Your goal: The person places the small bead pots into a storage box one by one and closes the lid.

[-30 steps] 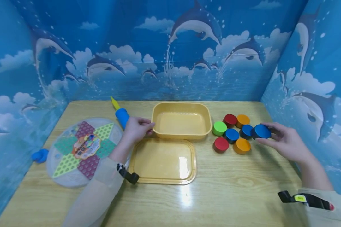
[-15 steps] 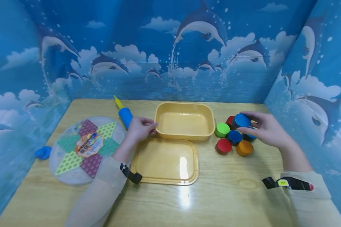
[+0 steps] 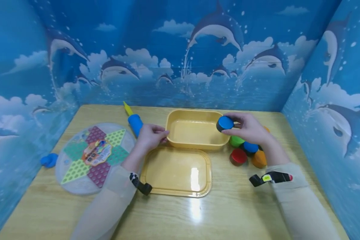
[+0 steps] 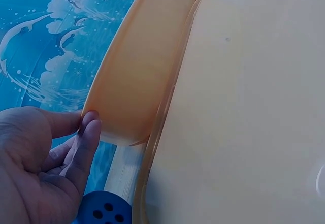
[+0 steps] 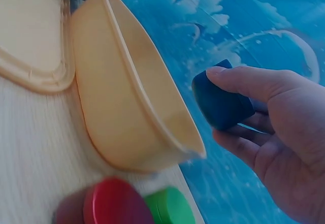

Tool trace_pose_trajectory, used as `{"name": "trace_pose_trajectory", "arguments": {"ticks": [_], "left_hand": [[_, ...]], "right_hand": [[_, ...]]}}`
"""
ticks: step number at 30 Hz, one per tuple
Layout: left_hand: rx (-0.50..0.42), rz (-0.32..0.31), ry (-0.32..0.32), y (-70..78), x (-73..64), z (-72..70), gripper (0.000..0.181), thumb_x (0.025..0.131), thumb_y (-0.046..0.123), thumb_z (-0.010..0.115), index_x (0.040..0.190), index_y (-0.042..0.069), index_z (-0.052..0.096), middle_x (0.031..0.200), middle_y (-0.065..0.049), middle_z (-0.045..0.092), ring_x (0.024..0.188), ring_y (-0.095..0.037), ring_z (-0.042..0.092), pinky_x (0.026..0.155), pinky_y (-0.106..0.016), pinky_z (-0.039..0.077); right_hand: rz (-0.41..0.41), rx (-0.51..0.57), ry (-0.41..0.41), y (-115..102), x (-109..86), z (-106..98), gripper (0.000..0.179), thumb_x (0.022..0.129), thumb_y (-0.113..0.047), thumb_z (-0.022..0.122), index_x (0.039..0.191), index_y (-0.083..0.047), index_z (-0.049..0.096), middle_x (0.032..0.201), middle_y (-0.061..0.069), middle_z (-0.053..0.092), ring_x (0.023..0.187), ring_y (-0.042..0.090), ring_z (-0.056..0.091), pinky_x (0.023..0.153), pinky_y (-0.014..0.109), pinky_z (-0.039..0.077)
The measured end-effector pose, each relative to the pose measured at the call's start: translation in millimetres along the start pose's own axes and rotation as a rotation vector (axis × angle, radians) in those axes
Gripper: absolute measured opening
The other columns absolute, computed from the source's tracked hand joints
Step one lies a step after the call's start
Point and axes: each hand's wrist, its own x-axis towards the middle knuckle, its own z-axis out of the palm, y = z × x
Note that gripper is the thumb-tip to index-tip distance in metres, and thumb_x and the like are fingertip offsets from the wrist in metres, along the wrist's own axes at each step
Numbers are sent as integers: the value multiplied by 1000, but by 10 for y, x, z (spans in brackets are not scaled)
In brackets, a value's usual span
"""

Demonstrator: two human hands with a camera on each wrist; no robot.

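My left hand (image 3: 151, 136) pinches the left end rim of a yellow plastic box (image 3: 198, 144), thumb and fingertips meeting at its edge in the left wrist view. Between the thumb and fingers of my right hand (image 3: 249, 128) is a short blue cylinder (image 3: 225, 123), raised at the box's right rim. From the right wrist, the blue cylinder (image 5: 221, 97) shows beside the box's open top, apart from its wall. In front of the box lies a flat yellow lid (image 3: 177, 171).
Right of the box stand a red cylinder (image 3: 238, 157), a green one (image 3: 236, 141), another blue one (image 3: 250, 147) and an orange one (image 3: 259, 160), partly behind my right hand. At left are a Chinese checkers board (image 3: 94, 158), a blue and yellow pump (image 3: 135, 123) and a blue piece (image 3: 49, 160).
My right hand has carried the blue cylinder leftward, from the right side of the cylinder group, over the group to the box's right rim. The left hand keeps its hold on the box.
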Motion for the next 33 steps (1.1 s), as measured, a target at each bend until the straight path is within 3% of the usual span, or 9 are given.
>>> {"name": "trace_pose_trajectory", "arguments": {"ticks": [8, 16, 28, 33], "left_hand": [[-8, -17, 1, -4, 10, -4, 27, 102, 20, 76, 118, -1, 73, 100, -15, 74, 81, -22, 76, 75, -37, 67], [-18, -3, 6, -6, 2, -16, 27, 101, 19, 77, 118, -2, 73, 98, -15, 75, 79, -22, 76, 74, -37, 67], [14, -65, 20, 58, -11, 18, 23, 100, 21, 78, 115, 3, 74, 97, -12, 74, 80, -21, 75, 74, -35, 66], [7, -45, 18, 41, -13, 10, 23, 100, 20, 78, 114, 1, 74, 95, -13, 75, 78, -22, 76, 74, -36, 67]], "right_hand": [[-56, -20, -75, -83, 422, 181, 69, 96, -19, 83, 153, 1, 51, 154, 20, 52, 139, 40, 52, 114, 53, 49], [-88, -12, -134, -188, 796, 388, 67, 93, -17, 85, 150, 3, 55, 146, 20, 59, 133, 36, 58, 108, 52, 54], [-124, -75, -238, -158, 1203, 795, 63, 95, -19, 84, 148, 1, 57, 139, 16, 63, 124, 29, 61, 99, 43, 59], [-129, -62, -270, -141, 1324, 976, 58, 94, -17, 85, 145, -3, 61, 137, 12, 65, 122, 26, 62, 99, 41, 59]]}}
